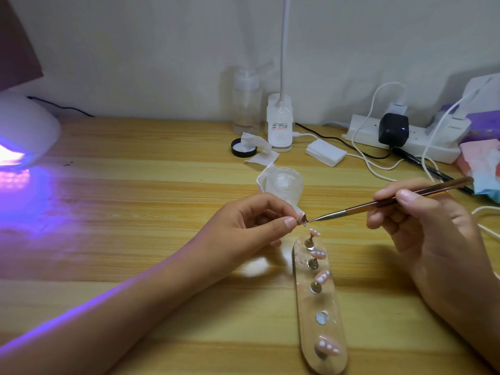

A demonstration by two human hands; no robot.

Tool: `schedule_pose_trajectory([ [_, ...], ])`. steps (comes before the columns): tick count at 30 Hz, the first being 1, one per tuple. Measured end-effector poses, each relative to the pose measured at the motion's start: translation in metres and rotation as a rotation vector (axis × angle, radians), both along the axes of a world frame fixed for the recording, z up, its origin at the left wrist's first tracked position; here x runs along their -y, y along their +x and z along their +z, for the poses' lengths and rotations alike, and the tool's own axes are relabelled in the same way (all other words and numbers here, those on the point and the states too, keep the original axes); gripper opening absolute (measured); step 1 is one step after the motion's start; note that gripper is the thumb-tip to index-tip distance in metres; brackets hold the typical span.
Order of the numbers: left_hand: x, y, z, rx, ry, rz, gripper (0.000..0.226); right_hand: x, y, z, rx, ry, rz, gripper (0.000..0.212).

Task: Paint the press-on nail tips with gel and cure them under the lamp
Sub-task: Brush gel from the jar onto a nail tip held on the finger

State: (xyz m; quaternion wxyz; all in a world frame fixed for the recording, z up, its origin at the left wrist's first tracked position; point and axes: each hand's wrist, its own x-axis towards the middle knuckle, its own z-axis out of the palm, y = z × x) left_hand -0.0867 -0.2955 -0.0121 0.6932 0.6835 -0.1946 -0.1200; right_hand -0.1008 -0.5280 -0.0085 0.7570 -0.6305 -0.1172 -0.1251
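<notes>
Left hand (254, 220) pinches nail tip (302, 219); right hand's (422, 217) brush (378, 203) touches its edge.

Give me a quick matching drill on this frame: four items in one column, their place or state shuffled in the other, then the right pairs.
Column one:
1. brush
2. curing lamp
3. holder strip
4. black cap

Column two:
A. lit purple, at the far left of the table
B. lying by the clear bottle at the back
C. gripped by the right hand, its point at the nail tip that the left hand pinches
D. lying below the hands, carrying nail tips on pegs

Pairs: 1-C, 2-A, 3-D, 4-B.
</notes>
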Motion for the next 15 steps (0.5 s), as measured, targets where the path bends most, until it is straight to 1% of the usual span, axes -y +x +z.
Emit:
schedule_pose_trajectory([
  [2,0.0002,-0.0003,-0.0002,-0.002,-0.008,-0.001,0.012,0.0009,0.0000,-0.0007,-0.005,-0.007,0.012,0.030],
  [6,-0.0001,-0.0009,0.0002,0.024,0.006,0.009,0.004,0.0001,-0.0007,-0.0005,-0.027,-0.007,0.047,0.030],
  [9,-0.0010,-0.0004,-0.0003,0.042,0.043,0.032,0.006,-0.0029,-0.0018,-0.0006,-0.056,-0.024,0.092,0.029],
  [12,-0.0021,-0.0006,-0.0007,0.006,0.031,0.031,0.011,-0.0054,-0.0023,0.0011,-0.060,0.048,0.112,0.030],
  [15,-0.0017,-0.0007,-0.0005,-0.011,-0.020,0.021,0.012,-0.0016,0.0013,0.0031,-0.056,0.164,0.051,0.027],
])
